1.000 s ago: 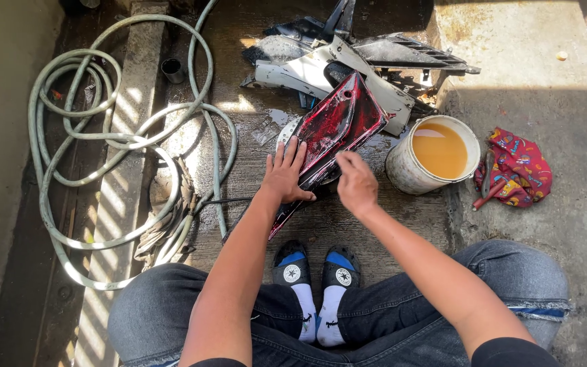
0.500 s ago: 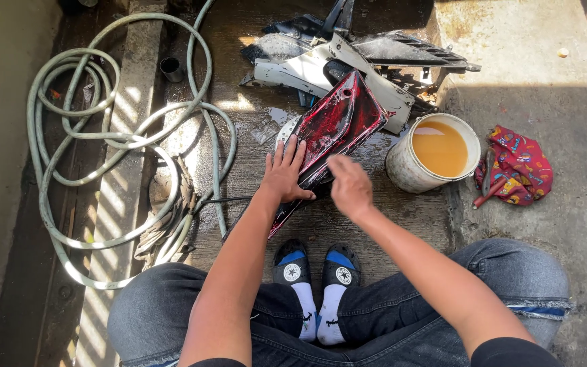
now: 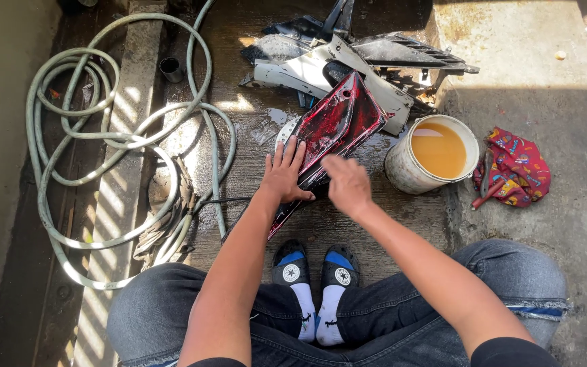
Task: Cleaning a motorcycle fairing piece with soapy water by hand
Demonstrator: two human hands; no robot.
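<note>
Red panel (image 3: 338, 126): glossy wet plastic. Bucket (image 3: 402, 170): scuffed white plastic. Hose (image 3: 113, 139): matt rubbery. Rag (image 3: 519, 170): printed cloth. Floor (image 3: 524, 81): rough concrete.

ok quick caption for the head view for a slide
Left hand steadies a red panel on wet concrete, right hand over it, beside a bucket of orange liquid.

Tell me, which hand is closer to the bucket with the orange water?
Right. The right hand hovers just left of the bucket; the left hand lies farther left, flat on the red panel.
</note>
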